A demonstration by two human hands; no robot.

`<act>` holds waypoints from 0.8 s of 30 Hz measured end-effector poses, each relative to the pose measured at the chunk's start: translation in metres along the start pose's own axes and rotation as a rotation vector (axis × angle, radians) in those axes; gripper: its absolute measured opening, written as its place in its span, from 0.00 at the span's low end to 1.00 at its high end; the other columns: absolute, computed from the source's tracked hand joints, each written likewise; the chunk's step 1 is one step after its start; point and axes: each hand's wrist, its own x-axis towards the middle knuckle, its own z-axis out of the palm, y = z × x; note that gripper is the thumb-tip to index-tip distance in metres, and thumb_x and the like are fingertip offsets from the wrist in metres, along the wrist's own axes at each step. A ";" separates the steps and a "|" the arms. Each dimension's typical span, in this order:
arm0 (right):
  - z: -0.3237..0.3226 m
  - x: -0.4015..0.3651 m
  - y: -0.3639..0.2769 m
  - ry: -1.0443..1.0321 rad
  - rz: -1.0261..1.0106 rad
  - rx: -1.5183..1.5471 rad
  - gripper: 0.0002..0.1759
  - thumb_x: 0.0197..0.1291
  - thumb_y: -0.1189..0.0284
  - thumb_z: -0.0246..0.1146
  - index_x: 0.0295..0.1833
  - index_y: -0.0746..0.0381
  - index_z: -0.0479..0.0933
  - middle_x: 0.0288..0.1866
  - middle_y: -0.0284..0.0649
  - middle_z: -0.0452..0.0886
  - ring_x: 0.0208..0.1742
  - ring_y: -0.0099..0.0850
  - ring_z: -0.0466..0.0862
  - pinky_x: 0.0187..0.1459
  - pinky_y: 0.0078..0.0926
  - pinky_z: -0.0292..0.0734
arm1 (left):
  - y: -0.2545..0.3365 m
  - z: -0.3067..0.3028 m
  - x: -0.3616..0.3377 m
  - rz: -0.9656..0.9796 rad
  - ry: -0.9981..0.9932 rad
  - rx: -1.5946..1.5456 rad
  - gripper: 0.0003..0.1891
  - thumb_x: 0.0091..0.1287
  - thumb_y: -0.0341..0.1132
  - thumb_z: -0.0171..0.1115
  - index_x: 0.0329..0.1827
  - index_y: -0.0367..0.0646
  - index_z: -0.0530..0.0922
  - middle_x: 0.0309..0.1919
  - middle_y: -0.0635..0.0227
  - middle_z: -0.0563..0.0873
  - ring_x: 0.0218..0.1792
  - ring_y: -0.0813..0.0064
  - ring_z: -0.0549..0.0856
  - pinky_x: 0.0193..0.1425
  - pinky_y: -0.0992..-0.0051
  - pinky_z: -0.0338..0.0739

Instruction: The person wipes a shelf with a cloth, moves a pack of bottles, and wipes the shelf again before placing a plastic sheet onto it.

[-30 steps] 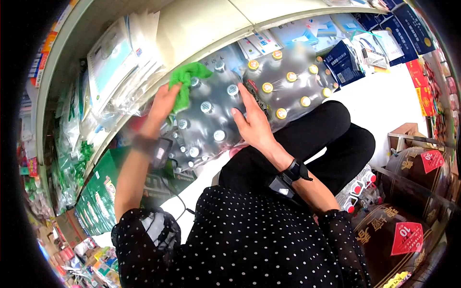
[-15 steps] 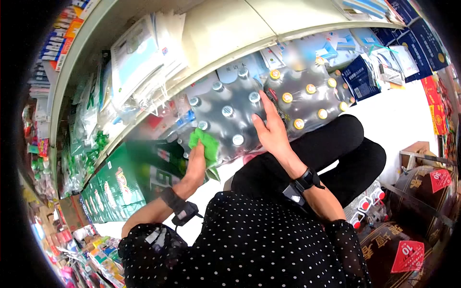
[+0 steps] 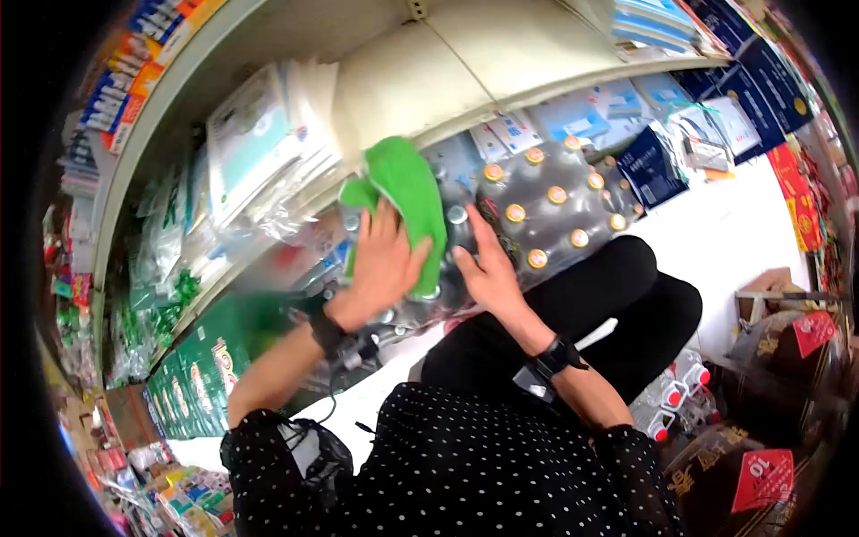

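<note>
Left hand [image 3: 385, 264]: back of the hand up, laid on a green cloth [image 3: 410, 201]. Fingers extended over the cloth, thumb set wide to the right; not closed in a fist. The cloth lies bunched over part of a shrink-wrapped pack of white-capped bottles [image 3: 458, 255], covering several of its caps.

Right hand [image 3: 494, 273]: at the right side of that same pack. Fingers extended, thumb well apart from them, a fingertip just beside a white cap [image 3: 457, 215]; no item in its grasp.

Right of this pack, and close beside it, stands a second wrapped pack, with yellow-orange caps [image 3: 557, 195]. Marks on those caps are too small to read. Both packs stand at the near edge of a pale shelf unit [image 3: 465, 67].

Stationery: plastic-wrapped booklets [image 3: 255, 143] on the left of the shelf unit; print not legible. White booklets with blue characters [image 3: 507, 134] at the far side of the packs. Dark blue box [image 3: 651, 167] to the right of the yellow-capped pack, fine print unreadable.

Near left: green carton [image 3: 192, 385] with red-and-white lettering, brand not legible from this angle. Near right: clear bottles with red caps [image 3: 671, 394], and beyond them brown jars [image 3: 716, 456] bearing gold characters. One red label [image 3: 765, 481] reads "10"; the figure on the farther red label [image 3: 814, 332] cannot be confirmed.
</note>
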 end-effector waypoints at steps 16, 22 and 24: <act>-0.073 -0.010 -0.007 0.372 0.146 0.334 0.18 0.65 0.75 0.57 0.60 0.65 0.74 0.57 0.44 0.80 0.61 0.30 0.77 0.61 0.28 0.69 | 0.050 -0.001 0.120 0.644 -0.639 0.056 0.16 0.58 0.41 0.56 0.24 0.34 0.80 0.21 0.48 0.81 0.26 0.47 0.81 0.38 0.52 0.75; -0.099 -0.019 0.003 0.422 0.160 0.345 0.16 0.66 0.77 0.55 0.58 0.65 0.76 0.56 0.41 0.82 0.57 0.29 0.80 0.59 0.27 0.73 | 0.080 -0.007 0.079 0.905 -0.661 -0.009 0.12 0.52 0.43 0.60 0.22 0.42 0.81 0.35 0.62 0.86 0.43 0.62 0.83 0.50 0.53 0.72; -0.101 -0.020 0.005 0.427 0.159 0.358 0.16 0.66 0.77 0.56 0.58 0.66 0.76 0.56 0.41 0.82 0.58 0.29 0.80 0.59 0.28 0.73 | 0.083 -0.010 0.056 1.060 -0.580 0.231 0.11 0.53 0.43 0.60 0.26 0.45 0.84 0.37 0.67 0.86 0.48 0.65 0.80 0.60 0.53 0.67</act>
